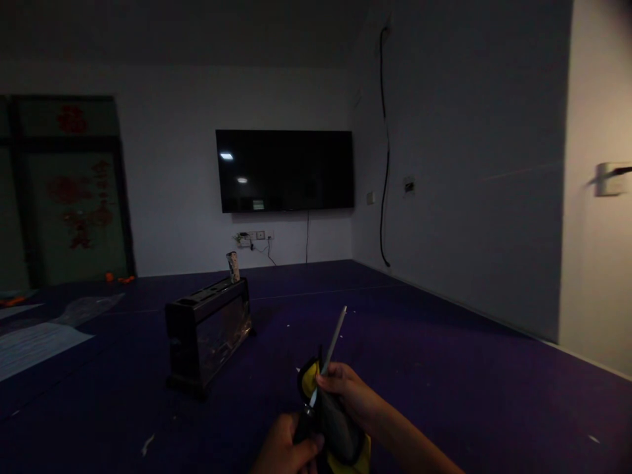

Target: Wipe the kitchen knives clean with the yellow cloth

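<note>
My left hand [289,444] is closed around the black handle of a tool. From the handle's metal collar, a long thin metal shaft [336,339] points up and away; it looks like one piece with the handle, though fingers cover part of it. My right hand [355,398] pinches the shaft near its lower half with thumb and fingers. A yellow-and-black piece of fabric [310,378] lies around and under the shaft between both hands, and its exact kind is unclear. Left of the hands stands a black slotted holder [207,329] with a speckled handle [233,265] sticking up from it.
The purple floor [419,355] carries small white scraps. White sheets [39,342] and clear plastic [93,308] lie at the left. A television [286,171] hangs on the far wall, a black cable [385,197] on the right wall. A door [74,204] stands far left.
</note>
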A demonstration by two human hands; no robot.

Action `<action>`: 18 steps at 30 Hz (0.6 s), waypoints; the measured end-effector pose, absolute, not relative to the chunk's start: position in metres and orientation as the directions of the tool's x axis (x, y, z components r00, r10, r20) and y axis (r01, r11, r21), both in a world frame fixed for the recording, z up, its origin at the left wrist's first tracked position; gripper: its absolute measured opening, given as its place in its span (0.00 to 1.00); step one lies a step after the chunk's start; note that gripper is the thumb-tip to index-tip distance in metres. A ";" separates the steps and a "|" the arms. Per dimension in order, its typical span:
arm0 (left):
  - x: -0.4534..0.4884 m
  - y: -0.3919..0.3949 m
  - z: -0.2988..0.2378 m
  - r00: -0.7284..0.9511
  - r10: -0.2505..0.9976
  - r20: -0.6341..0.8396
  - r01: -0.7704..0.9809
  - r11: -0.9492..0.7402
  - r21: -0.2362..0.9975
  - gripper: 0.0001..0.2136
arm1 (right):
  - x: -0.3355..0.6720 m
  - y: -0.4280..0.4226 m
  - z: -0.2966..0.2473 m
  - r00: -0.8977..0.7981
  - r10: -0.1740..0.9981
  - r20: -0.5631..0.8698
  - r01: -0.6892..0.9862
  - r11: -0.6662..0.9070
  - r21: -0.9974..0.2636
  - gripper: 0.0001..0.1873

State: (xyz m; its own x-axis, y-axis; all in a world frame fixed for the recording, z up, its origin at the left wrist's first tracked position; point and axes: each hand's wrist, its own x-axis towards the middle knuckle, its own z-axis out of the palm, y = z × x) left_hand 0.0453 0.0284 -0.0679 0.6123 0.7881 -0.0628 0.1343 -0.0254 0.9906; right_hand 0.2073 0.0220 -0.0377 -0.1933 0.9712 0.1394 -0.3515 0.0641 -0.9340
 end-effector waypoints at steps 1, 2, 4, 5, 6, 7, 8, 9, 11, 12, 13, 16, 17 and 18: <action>0.045 0.029 -0.068 0.615 0.786 -0.060 0.131 -0.027 0.991 0.26 | 0.207 0.022 -0.038 -0.188 0.973 0.135 -0.348 0.062 -0.935 0.13; 0.045 0.029 -0.068 0.618 0.785 -0.053 0.122 -0.030 0.992 0.26 | 0.207 0.022 -0.039 -0.183 0.974 0.130 -0.345 0.060 -0.937 0.13; 0.045 0.029 -0.069 0.628 0.777 -0.046 0.106 -0.027 0.994 0.26 | 0.207 0.022 -0.040 -0.175 0.977 0.121 -0.340 0.055 -0.939 0.13; 0.045 0.029 -0.070 0.631 0.775 -0.044 0.099 -0.024 0.995 0.26 | 0.207 0.022 -0.040 -0.173 0.978 0.117 -0.337 0.053 -0.940 0.13; 0.045 0.029 -0.070 0.628 0.777 -0.043 0.092 -0.019 0.996 0.27 | 0.207 0.021 -0.040 -0.173 0.978 0.114 -0.335 0.050 -0.941 0.13; 0.045 0.029 -0.071 0.624 0.781 -0.042 0.087 -0.016 0.996 0.27 | 0.207 0.021 -0.040 -0.175 0.978 0.111 -0.332 0.047 -0.942 0.14; 0.045 0.029 -0.071 0.619 0.784 -0.047 0.089 -0.011 0.996 0.27 | 0.207 0.021 -0.040 -0.179 0.978 0.109 -0.330 0.045 -0.943 0.14; 0.045 0.028 -0.071 0.608 0.792 -0.052 0.092 -0.005 0.996 0.27 | 0.206 0.021 -0.040 -0.185 0.977 0.108 -0.328 0.042 -0.944 0.15; 0.046 0.028 -0.071 0.592 0.804 -0.062 0.097 0.006 0.995 0.27 | 0.205 0.020 -0.039 -0.200 0.974 0.108 -0.325 0.038 -0.945 0.15; 0.046 0.028 -0.071 0.591 0.804 -0.061 0.097 0.004 0.995 0.27 | 0.205 0.019 -0.038 -0.209 0.972 0.110 -0.324 0.037 -0.945 0.16; 0.047 0.027 -0.072 0.595 0.802 -0.057 0.097 -0.002 0.995 0.27 | 0.204 0.018 -0.038 -0.216 0.970 0.112 -0.325 0.037 -0.945 0.16; 0.047 0.028 -0.075 0.617 0.786 -0.043 0.090 -0.017 0.996 0.28 | 0.202 0.016 -0.036 -0.233 0.965 0.121 -0.326 0.039 -0.944 0.16; 0.046 0.029 -0.077 0.618 0.786 -0.036 0.082 -0.018 0.996 0.28 | 0.201 0.016 -0.036 -0.235 0.964 0.123 -0.327 0.041 -0.944 0.16; 0.046 0.030 -0.079 0.615 0.788 -0.035 0.074 -0.013 0.997 0.29 | 0.201 0.016 -0.035 -0.235 0.964 0.124 -0.326 0.042 -0.944 0.16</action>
